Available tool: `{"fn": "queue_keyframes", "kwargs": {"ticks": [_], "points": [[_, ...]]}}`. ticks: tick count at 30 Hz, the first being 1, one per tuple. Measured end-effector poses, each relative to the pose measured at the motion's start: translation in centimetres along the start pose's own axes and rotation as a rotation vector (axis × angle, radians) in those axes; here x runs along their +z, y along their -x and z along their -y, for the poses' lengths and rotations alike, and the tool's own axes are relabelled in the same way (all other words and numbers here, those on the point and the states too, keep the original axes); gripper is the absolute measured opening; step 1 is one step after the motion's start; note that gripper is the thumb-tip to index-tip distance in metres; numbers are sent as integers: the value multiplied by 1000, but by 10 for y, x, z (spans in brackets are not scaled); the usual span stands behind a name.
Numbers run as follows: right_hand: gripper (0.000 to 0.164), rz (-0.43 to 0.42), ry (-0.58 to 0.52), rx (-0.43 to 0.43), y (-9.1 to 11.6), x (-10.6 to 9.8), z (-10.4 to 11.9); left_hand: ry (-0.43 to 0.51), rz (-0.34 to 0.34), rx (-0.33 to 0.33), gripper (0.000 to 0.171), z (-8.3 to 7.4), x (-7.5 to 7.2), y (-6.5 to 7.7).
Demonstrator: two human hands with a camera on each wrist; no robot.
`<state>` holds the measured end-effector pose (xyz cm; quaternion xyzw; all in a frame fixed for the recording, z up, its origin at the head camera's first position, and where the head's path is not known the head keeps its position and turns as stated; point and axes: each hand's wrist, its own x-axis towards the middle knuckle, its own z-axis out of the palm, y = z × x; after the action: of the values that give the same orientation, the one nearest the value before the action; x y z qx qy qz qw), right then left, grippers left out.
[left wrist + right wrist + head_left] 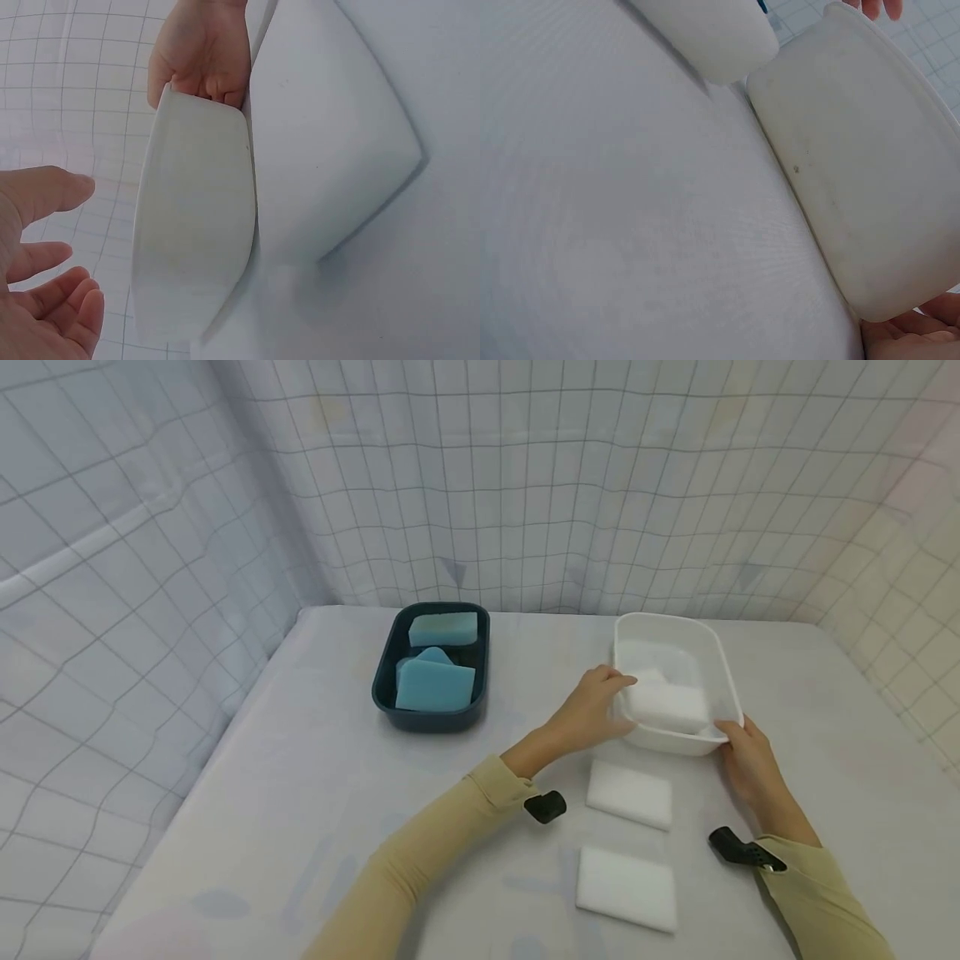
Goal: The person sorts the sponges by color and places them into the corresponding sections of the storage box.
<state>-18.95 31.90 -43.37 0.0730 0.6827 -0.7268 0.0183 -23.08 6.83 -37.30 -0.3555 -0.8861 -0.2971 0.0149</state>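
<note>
A white plastic tub (663, 742) stands on the table at the right, with a thick white sponge-like block (667, 707) inside at its near end and another white piece partly hidden behind it. My right hand (753, 768) grips the tub's near right corner, thumb over the rim and fingers outside and below. At the tub's left rim is my left hand (588, 714). In the left wrist view its thumb and fingers (56, 191) are spread apart with nothing between them. Two flat white sponge-like blocks (630, 793) lie on the table in front of the tub.
To the left stands a dark teal tub (431, 721) holding several light blue sponges (435, 687). A white cloth with a faint pattern covers the table (300, 793). Grid-patterned curtains (525, 485) hang behind and at both sides.
</note>
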Motion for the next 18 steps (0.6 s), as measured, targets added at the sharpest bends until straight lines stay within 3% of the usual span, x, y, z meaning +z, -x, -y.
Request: {"fn": "queue_keyframes", "kwargs": {"ticks": [7,18], "points": [[68,-13,1,2,1,0,-1,46,-1,17,59,6,0,11],[66,-7,13,-14,1,2,0,76,78,17,59,5,-2,31]]}}
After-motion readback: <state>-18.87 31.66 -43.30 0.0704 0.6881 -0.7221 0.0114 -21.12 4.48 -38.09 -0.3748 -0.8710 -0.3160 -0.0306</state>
